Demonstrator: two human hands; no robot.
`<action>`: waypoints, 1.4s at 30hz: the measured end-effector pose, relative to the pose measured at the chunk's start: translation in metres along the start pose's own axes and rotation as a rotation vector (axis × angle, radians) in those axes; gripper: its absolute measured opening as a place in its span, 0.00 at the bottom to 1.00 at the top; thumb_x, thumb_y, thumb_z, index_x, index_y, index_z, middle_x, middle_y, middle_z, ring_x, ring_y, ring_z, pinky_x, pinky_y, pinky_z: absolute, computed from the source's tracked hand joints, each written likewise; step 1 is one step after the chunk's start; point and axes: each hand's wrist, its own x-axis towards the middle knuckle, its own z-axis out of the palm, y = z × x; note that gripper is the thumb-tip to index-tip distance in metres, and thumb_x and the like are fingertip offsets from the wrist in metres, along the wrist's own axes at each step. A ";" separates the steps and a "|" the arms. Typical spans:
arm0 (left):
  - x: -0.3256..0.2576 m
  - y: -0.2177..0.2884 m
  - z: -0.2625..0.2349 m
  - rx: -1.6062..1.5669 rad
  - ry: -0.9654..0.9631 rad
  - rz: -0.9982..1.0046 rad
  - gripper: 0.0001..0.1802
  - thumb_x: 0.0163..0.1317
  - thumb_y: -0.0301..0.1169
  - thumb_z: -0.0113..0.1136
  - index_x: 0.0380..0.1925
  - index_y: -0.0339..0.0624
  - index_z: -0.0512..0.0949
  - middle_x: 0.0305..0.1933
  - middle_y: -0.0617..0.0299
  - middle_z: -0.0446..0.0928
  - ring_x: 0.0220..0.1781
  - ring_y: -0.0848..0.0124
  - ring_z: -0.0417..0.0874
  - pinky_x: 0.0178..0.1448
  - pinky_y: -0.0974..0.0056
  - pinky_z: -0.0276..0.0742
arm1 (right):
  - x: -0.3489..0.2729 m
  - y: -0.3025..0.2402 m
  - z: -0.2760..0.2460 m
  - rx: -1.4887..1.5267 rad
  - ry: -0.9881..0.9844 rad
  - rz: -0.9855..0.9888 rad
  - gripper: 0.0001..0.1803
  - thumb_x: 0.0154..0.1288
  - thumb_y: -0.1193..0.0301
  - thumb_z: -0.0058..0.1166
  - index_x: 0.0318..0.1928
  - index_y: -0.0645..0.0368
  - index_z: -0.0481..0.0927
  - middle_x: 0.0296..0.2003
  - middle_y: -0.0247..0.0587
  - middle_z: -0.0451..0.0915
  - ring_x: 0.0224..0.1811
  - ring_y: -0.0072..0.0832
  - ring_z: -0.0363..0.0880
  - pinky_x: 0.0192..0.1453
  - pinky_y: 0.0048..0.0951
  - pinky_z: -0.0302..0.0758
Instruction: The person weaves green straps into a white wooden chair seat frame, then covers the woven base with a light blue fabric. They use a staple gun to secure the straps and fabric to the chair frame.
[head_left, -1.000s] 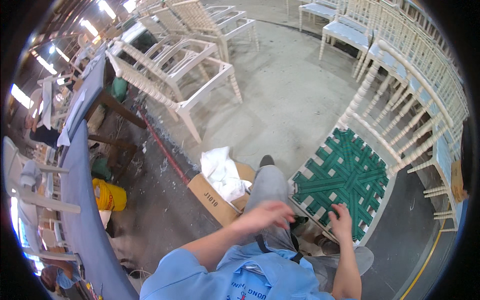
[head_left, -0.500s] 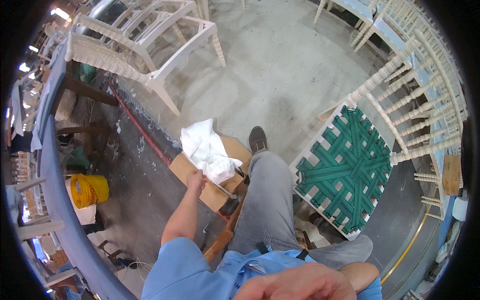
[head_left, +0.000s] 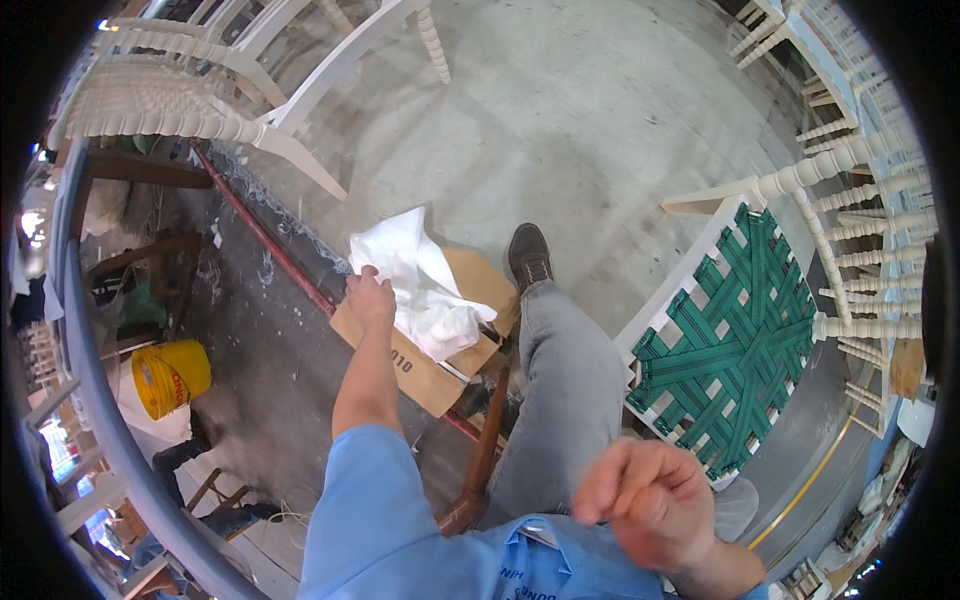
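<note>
Looking down from head height: grey concrete floor [head_left: 590, 140] fills most of the view. White turned-spindle chair frames [head_left: 200, 110] sit stacked upper left, more white frames [head_left: 860, 180] along the right edge.

Chair with green woven strap seat [head_left: 735, 345] stands right of the person's leg, white frame visible around the weave, seat tilted in the fisheye.

Leg in grey jeans [head_left: 550, 400] runs up the centre, dark shoe [head_left: 528, 256] planted on the floor just past the box. Blue shirt sleeve covers the left upper arm at bottom.

Brown cardboard box [head_left: 425, 375] lies on the floor left of the leg, touching or just beside it. White plastic bag [head_left: 425, 290] sits in and over the box, crumpled, its upper flap sticking up past the box edge.

Red bar [head_left: 270, 245] runs diagonally along the floor from upper left under the box. Yellow bucket [head_left: 170, 378] sits well apart, far left, by a blue-grey rail.

Left hand [head_left: 370, 298]: arm stretched out, fingers closed on the left edge of the white plastic bag, gripping it at the box rim.

Right hand [head_left: 640, 500]: close to the camera, blurred, fingers loosely curled, holding nothing visible, near the chest, apart from the chair seat.
</note>
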 end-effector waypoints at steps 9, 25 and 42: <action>-0.058 -0.064 -0.020 0.136 -0.151 0.499 0.06 0.63 0.30 0.64 0.39 0.43 0.83 0.36 0.47 0.84 0.41 0.45 0.85 0.48 0.46 0.80 | -0.058 0.012 -0.082 -0.008 0.556 -0.174 0.17 0.77 0.59 0.59 0.35 0.57 0.74 0.35 0.39 0.77 0.36 0.33 0.78 0.43 0.36 0.78; -0.156 -0.121 -0.151 -1.043 0.055 0.072 0.06 0.71 0.19 0.59 0.36 0.40 0.72 0.40 0.62 0.82 0.43 0.78 0.79 0.53 0.71 0.74 | -0.128 0.039 -0.116 -0.012 0.449 -0.316 0.14 0.80 0.62 0.55 0.38 0.57 0.75 0.35 0.37 0.78 0.34 0.29 0.78 0.41 0.32 0.77; -0.201 0.037 -0.356 -0.815 0.120 0.754 0.05 0.67 0.24 0.66 0.36 0.36 0.78 0.32 0.62 0.81 0.37 0.78 0.80 0.43 0.68 0.78 | -0.121 0.046 -0.108 -0.517 0.306 -0.438 0.12 0.70 0.72 0.64 0.51 0.61 0.80 0.40 0.36 0.81 0.42 0.25 0.81 0.51 0.29 0.78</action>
